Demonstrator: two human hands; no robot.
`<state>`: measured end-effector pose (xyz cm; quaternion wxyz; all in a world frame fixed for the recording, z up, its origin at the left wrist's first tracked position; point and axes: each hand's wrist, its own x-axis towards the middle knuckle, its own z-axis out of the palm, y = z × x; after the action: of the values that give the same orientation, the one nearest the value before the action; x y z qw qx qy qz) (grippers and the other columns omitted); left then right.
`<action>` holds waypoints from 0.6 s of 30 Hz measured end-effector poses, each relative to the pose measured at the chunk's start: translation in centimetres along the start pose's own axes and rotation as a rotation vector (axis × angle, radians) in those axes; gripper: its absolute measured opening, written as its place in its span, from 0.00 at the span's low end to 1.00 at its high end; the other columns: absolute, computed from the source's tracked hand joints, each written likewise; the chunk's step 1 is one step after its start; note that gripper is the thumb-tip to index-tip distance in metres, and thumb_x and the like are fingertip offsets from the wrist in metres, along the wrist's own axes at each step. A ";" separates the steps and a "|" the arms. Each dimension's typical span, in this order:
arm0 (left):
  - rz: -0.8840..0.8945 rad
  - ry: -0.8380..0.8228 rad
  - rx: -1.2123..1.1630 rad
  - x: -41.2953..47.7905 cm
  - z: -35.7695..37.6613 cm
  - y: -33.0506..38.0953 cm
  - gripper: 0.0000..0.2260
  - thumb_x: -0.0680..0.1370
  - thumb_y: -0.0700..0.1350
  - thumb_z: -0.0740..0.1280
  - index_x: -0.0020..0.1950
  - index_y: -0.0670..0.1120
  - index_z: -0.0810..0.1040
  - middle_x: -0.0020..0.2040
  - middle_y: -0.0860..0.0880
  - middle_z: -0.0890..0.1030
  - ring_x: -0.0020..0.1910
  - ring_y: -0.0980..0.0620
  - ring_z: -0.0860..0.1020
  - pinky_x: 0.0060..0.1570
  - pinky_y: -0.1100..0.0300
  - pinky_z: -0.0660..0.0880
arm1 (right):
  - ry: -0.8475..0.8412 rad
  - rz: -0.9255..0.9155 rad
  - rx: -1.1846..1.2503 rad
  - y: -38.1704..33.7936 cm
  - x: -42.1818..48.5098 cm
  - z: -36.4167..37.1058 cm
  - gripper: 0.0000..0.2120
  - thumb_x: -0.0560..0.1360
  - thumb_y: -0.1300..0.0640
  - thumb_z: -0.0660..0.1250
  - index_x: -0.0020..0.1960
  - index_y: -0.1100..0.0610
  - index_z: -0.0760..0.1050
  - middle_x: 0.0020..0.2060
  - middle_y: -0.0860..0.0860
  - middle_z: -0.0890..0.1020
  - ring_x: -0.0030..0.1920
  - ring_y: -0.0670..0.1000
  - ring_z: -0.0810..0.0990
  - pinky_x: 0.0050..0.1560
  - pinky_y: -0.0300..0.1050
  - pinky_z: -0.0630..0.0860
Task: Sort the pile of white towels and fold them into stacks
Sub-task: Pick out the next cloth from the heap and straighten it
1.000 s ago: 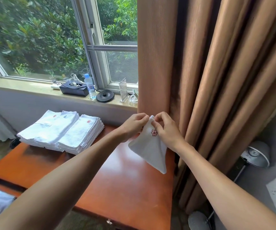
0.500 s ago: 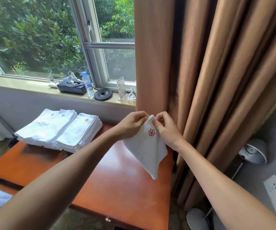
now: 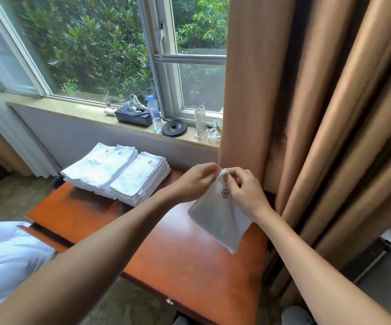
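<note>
Head view: both hands meet above the right part of the orange-brown table (image 3: 178, 261), each pinching the top corner of one small white towel (image 3: 218, 224). The left hand (image 3: 198, 181) grips the corner from the left with fingers curled over the edge; the right hand (image 3: 246, 194) pinches it from the right between thumb and fingertips. The towel hangs down from that corner in a rough diamond, its lowest tip over the table, though I cannot tell whether it touches the wood. A red flower emblem (image 3: 225, 193) shows just below the pinched corner. At the table's far left end lie two stacks of folded towels (image 3: 119, 174) side by side, touching. Behind them the windowsill (image 3: 84, 111) carries a black box (image 3: 133, 116), a water bottle (image 3: 155, 113) and a black disc (image 3: 174, 128). Tan curtains (image 3: 318, 113) hang on the right; white bedding (image 3: 4, 254) lies at lower left
</note>
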<state>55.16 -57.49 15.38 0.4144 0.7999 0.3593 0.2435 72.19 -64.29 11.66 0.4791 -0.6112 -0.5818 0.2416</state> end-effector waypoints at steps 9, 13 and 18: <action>-0.182 0.109 0.110 -7.2 -4.9 -6.6 0.10 0.80 0.53 0.69 0.58 0.49 0.77 0.51 0.51 0.83 0.51 0.52 0.81 0.51 0.51 0.79 | -0.111 -0.041 0.059 -2.1 2.1 8.3 0.07 0.84 0.54 0.66 0.54 0.54 0.81 0.45 0.46 0.84 0.43 0.46 0.81 0.48 0.41 0.76; -0.297 0.273 0.262 -9.7 -9.3 -10.0 0.08 0.81 0.49 0.67 0.42 0.52 0.74 0.40 0.53 0.80 0.44 0.47 0.78 0.43 0.54 0.74 | -0.119 -0.025 0.120 -4.1 3.3 12.4 0.05 0.85 0.57 0.64 0.53 0.52 0.79 0.41 0.43 0.82 0.40 0.38 0.79 0.42 0.30 0.72; -0.396 0.482 0.077 -11.6 -16.1 -14.5 0.05 0.80 0.47 0.71 0.46 0.47 0.82 0.44 0.48 0.86 0.47 0.48 0.83 0.50 0.51 0.79 | -0.163 0.012 0.112 -6.6 5.7 19.3 0.04 0.83 0.55 0.65 0.49 0.50 0.77 0.37 0.44 0.82 0.36 0.39 0.78 0.38 0.35 0.74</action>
<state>31.48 -52.86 10.84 0.3260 0.6488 0.6050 0.3267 53.77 -53.92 10.68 0.4621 -0.5652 -0.6008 0.3258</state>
